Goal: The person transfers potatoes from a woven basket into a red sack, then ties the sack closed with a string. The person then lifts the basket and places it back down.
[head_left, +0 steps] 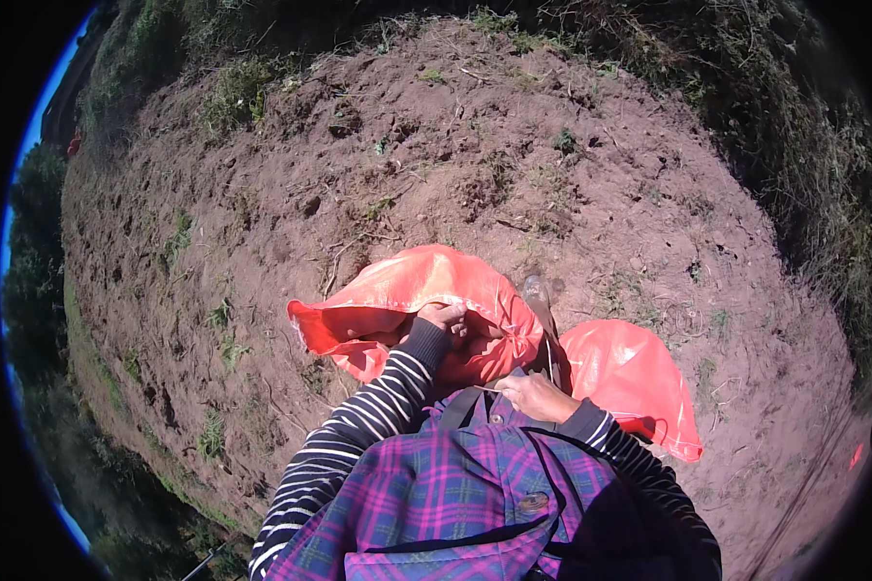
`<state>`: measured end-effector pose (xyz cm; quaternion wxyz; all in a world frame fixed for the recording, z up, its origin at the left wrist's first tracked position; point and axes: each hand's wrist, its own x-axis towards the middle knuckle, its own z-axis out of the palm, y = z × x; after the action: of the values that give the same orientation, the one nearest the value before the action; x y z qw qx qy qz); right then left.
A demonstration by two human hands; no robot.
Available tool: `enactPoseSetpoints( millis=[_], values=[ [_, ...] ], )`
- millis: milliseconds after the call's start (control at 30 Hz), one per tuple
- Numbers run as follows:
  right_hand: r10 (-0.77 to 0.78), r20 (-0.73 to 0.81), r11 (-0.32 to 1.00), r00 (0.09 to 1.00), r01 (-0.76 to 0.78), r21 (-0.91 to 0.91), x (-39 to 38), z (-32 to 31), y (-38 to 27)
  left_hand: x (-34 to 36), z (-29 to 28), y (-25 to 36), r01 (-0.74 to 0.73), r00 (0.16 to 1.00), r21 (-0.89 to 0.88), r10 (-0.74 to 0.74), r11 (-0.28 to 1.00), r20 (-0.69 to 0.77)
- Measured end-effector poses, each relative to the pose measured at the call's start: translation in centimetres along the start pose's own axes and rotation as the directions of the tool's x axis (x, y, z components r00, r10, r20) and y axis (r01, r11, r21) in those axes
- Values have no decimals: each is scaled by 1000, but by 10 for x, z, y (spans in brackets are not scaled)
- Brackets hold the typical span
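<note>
So the main thing is a bright orange-red sack (434, 272), pretty much mid-frame, a bit below center. Its mouth gapes toward the lower left, and the inside is shadowy with some brownish stuff I can't make out. The left hand (440, 317) is right at the mouth, fingers curled in and closed on the upper rim. The right hand (538, 395) is lower and a little to the right, by the sack's lower right edge. Fingers there are bunched narrow, and a thin pale strand (486, 389) runs by the tips, but I honestly can't tell if they're pinching that, the sack edge, or nothing.

Just right of all that, there's a second orange-red sack (622, 366), with what looks like a muddy boot (539, 293) poking up between the two. Bottom of the frame is mostly a purple, pink and blue plaid garment (426, 484), with black-and-white striped sleeves (365, 421) coming up on both sides of it.

Farther out it's all bare brown soil (291, 165) with scattered weeds (213, 434), then scrubby bushes (785, 126) across the top and upper right, plus a sliver of blue sky (50, 92) along the left rim.
</note>
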<state>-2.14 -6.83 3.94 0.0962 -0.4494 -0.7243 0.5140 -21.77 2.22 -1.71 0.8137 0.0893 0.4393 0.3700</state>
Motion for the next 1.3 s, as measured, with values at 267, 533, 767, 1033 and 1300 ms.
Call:
enactPoseSetpoints(
  millis=[267, 533, 767, 1033, 1300],
  values=[
    [-150, 52, 984, 987, 154, -86, 10, 12, 23, 15, 9, -3, -98, 951, -69, 73, 993, -302],
    [112, 75, 732, 991, -133, 669, 35, 11, 19, 10, 7, -5, -61, 946, -60, 38, 996, -323],
    [297, 136, 314, 945, -231, 921, 49, 25, 24, 8, 5, -4, -61, 980, -128, 35, 990, -195],
    [198, 167, 278, 966, -219, 935, 41, 18, 18, 8, -5, -9, -206, 964, 318, 248, 926, -97],
    [312, 23, 311, 950, -125, 942, 48, 25, 18, 10, 5, -7, -61, 993, -153, 44, 986, -113]
  ],
)
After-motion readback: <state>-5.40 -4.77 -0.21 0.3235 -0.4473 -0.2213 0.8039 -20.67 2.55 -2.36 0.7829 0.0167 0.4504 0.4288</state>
